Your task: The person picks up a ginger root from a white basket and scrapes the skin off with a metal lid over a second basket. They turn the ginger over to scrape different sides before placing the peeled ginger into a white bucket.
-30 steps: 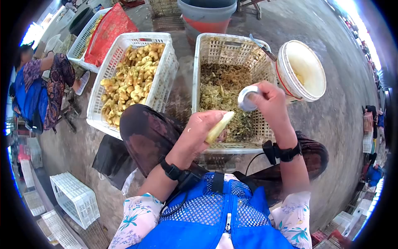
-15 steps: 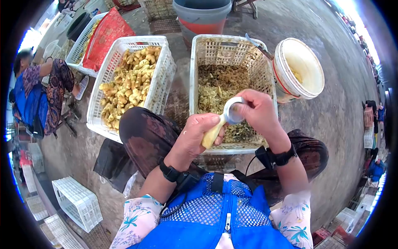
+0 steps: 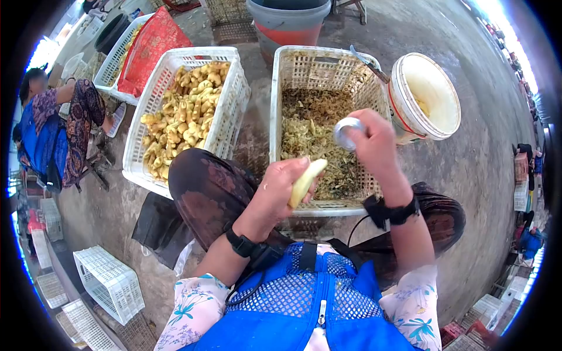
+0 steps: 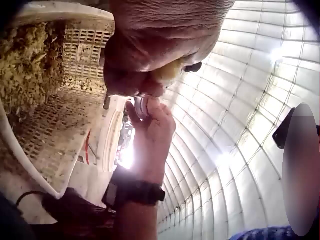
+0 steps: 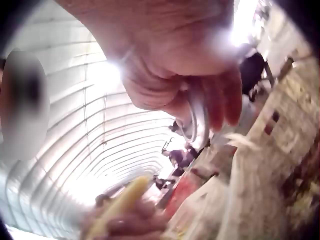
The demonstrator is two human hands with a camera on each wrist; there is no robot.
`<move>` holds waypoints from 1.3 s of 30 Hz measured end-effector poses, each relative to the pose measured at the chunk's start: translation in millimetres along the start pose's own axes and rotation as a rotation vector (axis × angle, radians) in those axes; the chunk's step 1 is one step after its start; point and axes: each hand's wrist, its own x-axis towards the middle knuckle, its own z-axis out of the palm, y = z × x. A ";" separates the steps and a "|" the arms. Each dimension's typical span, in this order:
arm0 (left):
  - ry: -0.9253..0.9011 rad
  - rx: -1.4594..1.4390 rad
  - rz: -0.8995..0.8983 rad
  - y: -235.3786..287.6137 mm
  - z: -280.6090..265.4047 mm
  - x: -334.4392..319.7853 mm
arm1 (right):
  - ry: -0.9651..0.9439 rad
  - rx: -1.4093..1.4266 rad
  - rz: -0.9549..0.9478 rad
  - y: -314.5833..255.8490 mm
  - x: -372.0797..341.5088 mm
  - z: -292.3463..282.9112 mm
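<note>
A pale yellow peeled ginger piece (image 3: 307, 182) is gripped in the left hand (image 3: 277, 188), its tip pointing up and to the right. The right hand (image 3: 377, 143) holds a silvery ring-shaped tool (image 3: 349, 133), up and to the right of the ginger and apart from it. Both hands are over the near part of a white crate (image 3: 274, 117) that has brown and pale scraps (image 3: 316, 131) in it. In the right wrist view the ring (image 5: 199, 117) sits between thumb and fingers, and the ginger (image 5: 120, 205) shows lower left.
Left of the scraps stands a white crate (image 3: 237, 88) of ginger pieces (image 3: 187, 117). A white bucket (image 3: 404, 105) stands at the right, with a knife-like tool (image 3: 369, 63) beside it on the crate rim. Behind is a grey and red bucket (image 3: 290, 26). Another person (image 3: 52, 128) sits far left.
The ring tool went from right of the left hand onto the ginger's tip, and is now back up and right, apart from it. The left hand keeps its grip.
</note>
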 end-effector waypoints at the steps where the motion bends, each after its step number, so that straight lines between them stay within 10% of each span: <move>1: -0.009 0.052 0.004 2.8 2.3 -2.8 | 0.074 -0.010 0.049 4.8 6.2 -6.1; 7: -0.046 0.200 0.102 12.9 12.0 -12.1 | -0.293 0.286 0.115 1.9 -7.0 -7.4; 11: -0.175 0.093 0.020 19.9 2.6 -14.8 | -0.140 -0.129 0.158 34.7 6.0 -15.8; 15: -0.144 -0.015 0.007 14.8 1.5 -8.4 | -0.182 0.392 0.087 -12.5 -10.8 -6.0; 19: -0.124 -0.020 0.024 9.9 3.6 -5.0 | -0.123 -0.185 0.016 18.5 2.4 5.7; 39: 0.066 0.026 0.083 3.3 -5.3 2.1 | -0.060 0.223 0.040 -3.9 -13.5 4.7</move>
